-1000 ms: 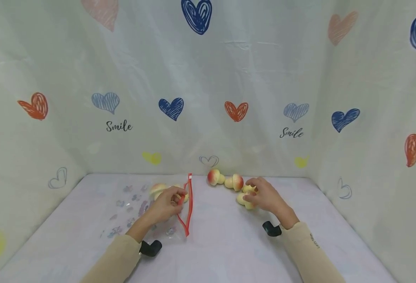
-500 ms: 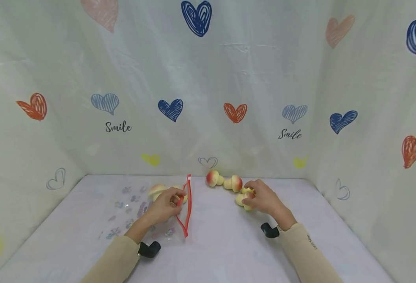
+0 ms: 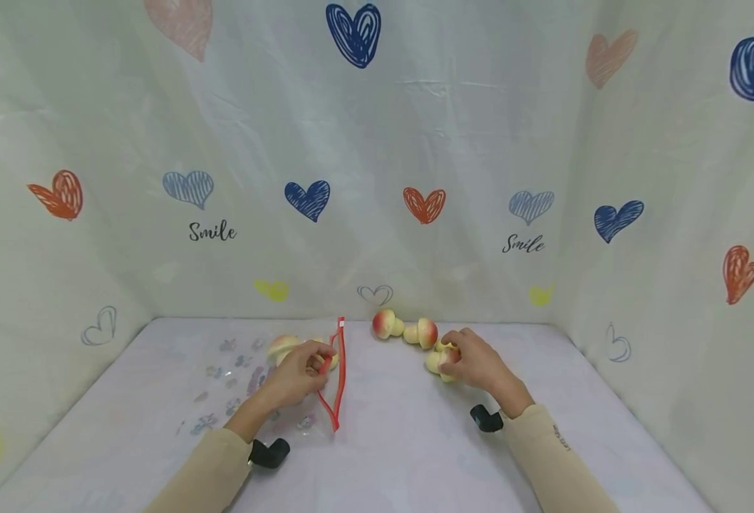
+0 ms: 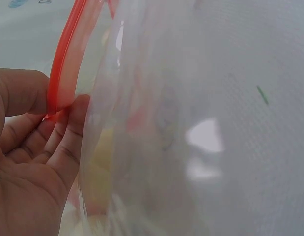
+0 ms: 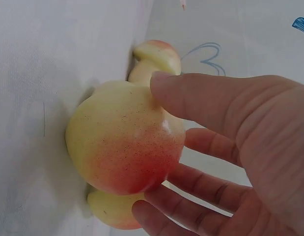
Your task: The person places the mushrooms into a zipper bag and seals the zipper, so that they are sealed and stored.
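My left hand (image 3: 296,372) pinches one red edge of a clear zip bag (image 3: 341,370); its mouth gapes toward the right. In the left wrist view, the thumb and fingers hold the red zip strip (image 4: 63,54). Pale yellow toy mushrooms (image 3: 282,347) show through the bag, partly behind the hand. My right hand (image 3: 482,363) grips a yellow and red toy mushroom (image 5: 124,140), the thumb on its near side and the fingers curled behind. Another mushroom (image 5: 115,209) lies close beside it, half hidden by the cap and fingers.
Two more toy mushrooms, one at the back (image 3: 386,324) and one nearer the right hand (image 3: 423,333), lie near the rear curtain (image 3: 377,249). A white cloth covers the table (image 3: 390,442). Curtain walls with printed hearts stand on both sides.
The right thumb and fingers have closed in a little around the mushroom. My left hand keeps its hold on the bag's edge. The whole head view has shifted slightly.
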Available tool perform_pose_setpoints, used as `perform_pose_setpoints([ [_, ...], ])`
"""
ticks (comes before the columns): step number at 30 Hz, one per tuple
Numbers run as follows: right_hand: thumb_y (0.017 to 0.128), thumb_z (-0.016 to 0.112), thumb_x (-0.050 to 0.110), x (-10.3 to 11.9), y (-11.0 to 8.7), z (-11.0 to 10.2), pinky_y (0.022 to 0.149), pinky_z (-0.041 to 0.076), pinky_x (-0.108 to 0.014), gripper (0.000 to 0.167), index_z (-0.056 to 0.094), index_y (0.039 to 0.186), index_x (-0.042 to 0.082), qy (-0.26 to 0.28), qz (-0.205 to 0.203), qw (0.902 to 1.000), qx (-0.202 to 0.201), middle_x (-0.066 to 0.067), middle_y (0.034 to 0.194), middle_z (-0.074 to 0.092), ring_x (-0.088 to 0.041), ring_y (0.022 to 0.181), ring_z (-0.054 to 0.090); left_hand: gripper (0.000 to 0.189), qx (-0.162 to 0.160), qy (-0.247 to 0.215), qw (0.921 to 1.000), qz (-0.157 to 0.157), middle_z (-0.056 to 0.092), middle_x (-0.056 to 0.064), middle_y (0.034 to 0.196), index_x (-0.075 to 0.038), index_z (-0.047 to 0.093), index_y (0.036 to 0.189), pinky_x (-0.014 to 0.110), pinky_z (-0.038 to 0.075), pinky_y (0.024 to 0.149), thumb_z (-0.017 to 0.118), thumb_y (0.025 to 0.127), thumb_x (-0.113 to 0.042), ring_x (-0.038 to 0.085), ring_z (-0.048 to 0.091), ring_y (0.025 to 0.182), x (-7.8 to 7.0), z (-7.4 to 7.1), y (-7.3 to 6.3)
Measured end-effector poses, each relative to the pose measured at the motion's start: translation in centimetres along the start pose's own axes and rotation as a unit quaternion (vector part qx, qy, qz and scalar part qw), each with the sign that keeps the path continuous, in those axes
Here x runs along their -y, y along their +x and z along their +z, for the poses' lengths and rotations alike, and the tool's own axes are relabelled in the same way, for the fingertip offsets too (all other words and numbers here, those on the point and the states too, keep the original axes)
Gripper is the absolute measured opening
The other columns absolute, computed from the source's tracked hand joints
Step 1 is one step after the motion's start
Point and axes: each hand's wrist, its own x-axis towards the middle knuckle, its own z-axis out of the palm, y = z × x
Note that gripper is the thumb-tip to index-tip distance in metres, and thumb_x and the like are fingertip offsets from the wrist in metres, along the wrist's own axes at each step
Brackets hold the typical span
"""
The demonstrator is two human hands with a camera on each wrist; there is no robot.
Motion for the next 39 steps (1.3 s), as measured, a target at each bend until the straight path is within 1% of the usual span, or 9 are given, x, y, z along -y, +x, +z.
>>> perform_pose_setpoints([
  [5,0.075,0.08,0.023,-0.23,-0.06,0.16,0.073,0.043,-0.034,0.046,0.063,0.115,0.008,-0.007,-0.004,1.0,0.0,-0.005,0.102,0.054,-0.018,0.081,0.05,0.038,0.001,0.001,1.0,-0.001,0.058,0.01,0.099,0.001,0.059,0.116,0.024,0.051,0.071,0.065,0.079,0.009,0.021,0.054,0.086,0.0,0.08,0.0],
  [9,0.074,0.08,0.022,-0.33,-0.13,0.2,0.073,0.043,-0.034,0.046,0.063,0.114,0.008,-0.009,-0.014,0.9999,-0.001,-0.004,0.101,0.054,-0.017,0.08,0.05,0.039,0.001,-0.002,1.0,-0.005,0.059,0.011,0.099,0.001,0.059,0.117,0.024,0.051,0.071,0.064,0.079,0.009,0.021,0.054,0.086,0.19,0.12,0.03],
  [15,0.072,0.08,0.02,-0.29,-0.26,0.13,0.073,0.043,-0.035,0.044,0.064,0.111,0.006,-0.006,-0.028,0.9996,-0.002,-0.004,0.101,0.053,-0.017,0.081,0.05,0.04,0.001,-0.001,1.0,-0.002,0.059,0.011,0.099,0.003,0.058,0.117,0.025,0.051,0.071,0.064,0.079,0.009,0.021,0.054,0.086,0.14,0.09,0.0],
  [23,0.072,0.08,0.02,-0.36,-0.14,0.16,0.074,0.043,-0.036,0.047,0.063,0.114,0.008,-0.013,-0.014,0.9998,0.004,-0.004,0.104,0.053,-0.017,0.081,0.05,0.041,-0.003,0.006,0.9998,-0.018,0.059,0.01,0.099,0.0,0.058,0.118,0.025,0.051,0.071,0.065,0.079,0.007,0.02,0.054,0.086,-0.03,0.15,-0.03],
  [27,0.072,0.08,0.02,-0.49,-0.07,0.29,0.077,0.044,-0.037,0.047,0.062,0.114,0.008,-0.007,-0.01,0.9999,0.009,-0.006,0.108,0.052,-0.019,0.085,0.051,0.04,-0.006,0.009,0.9996,-0.027,0.059,0.008,0.098,-0.001,0.059,0.118,0.025,0.051,0.071,0.065,0.079,0.007,0.02,0.054,0.086,-0.15,0.2,-0.05],
  [32,0.072,0.08,0.019,-0.7,0.04,0.49,0.08,0.044,-0.039,0.048,0.061,0.114,0.01,-0.002,-0.006,0.9999,0.014,-0.008,0.113,0.052,-0.02,0.088,0.051,0.041,-0.008,0.009,0.9992,-0.037,0.059,0.009,0.098,-0.002,0.059,0.118,0.025,0.051,0.071,0.065,0.079,0.008,0.021,0.053,0.087,-0.35,0.27,-0.09],
  [35,0.071,0.08,0.019,-0.8,0.13,0.59,0.079,0.043,-0.039,0.048,0.061,0.114,0.01,-0.004,-0.007,0.9999,0.014,-0.007,0.111,0.052,-0.02,0.088,0.051,0.041,-0.009,0.009,0.9993,-0.037,0.059,0.01,0.098,-0.002,0.059,0.118,0.025,0.051,0.071,0.065,0.079,0.008,0.02,0.053,0.087,-0.34,0.29,-0.11],
  [39,0.071,0.079,0.018,-0.86,0.19,0.66,0.079,0.043,-0.039,0.047,0.06,0.113,0.01,-0.005,-0.009,0.9999,0.012,-0.006,0.11,0.052,-0.02,0.088,0.051,0.041,-0.006,0.011,0.9996,-0.026,0.058,0.008,0.098,-0.001,0.059,0.118,0.026,0.051,0.071,0.065,0.079,0.008,0.02,0.053,0.087,-0.26,0.25,-0.09],
])
